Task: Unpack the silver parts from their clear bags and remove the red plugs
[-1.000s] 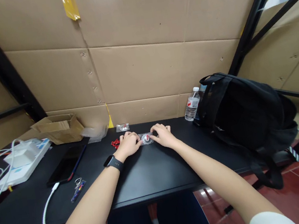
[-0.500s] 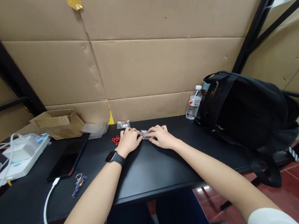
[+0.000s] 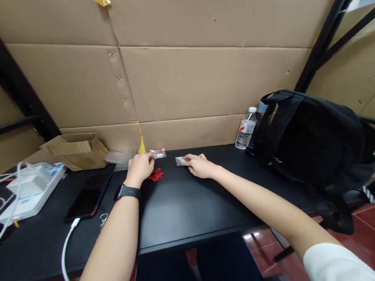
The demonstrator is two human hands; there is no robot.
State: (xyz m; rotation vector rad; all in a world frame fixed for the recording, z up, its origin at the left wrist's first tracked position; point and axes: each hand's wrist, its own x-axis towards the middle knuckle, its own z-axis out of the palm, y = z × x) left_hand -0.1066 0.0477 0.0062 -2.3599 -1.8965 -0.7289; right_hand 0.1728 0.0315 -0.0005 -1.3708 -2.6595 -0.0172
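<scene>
My left hand [image 3: 141,168] is over the desk, fingers stretched forward and loosely bent. Its fingertips are at the left edge of a small clear plastic packet [image 3: 159,153] with something reddish inside; whether they touch it I cannot tell. Just right of that hand lies a small heap of red cord-like pieces [image 3: 156,175]. Farther right, my right hand [image 3: 201,166] is closed on the right end of another small clear packet [image 3: 180,161], its contents too small to make out. A dark watch [image 3: 128,191] is on my left wrist.
On the left are a power strip [image 3: 36,197] with white cables, a phone [image 3: 87,196], a cardboard box [image 3: 86,152], clear plastic bags [image 3: 119,157] and a metal key ring [image 3: 103,219], partly behind my forearm. A water bottle [image 3: 245,130] and black backpack [image 3: 318,138] stand right.
My left hand has left the packet by my right hand and moved left and back, uncovering the red pieces. My right hand stays at its packet. The view has shifted slightly.
</scene>
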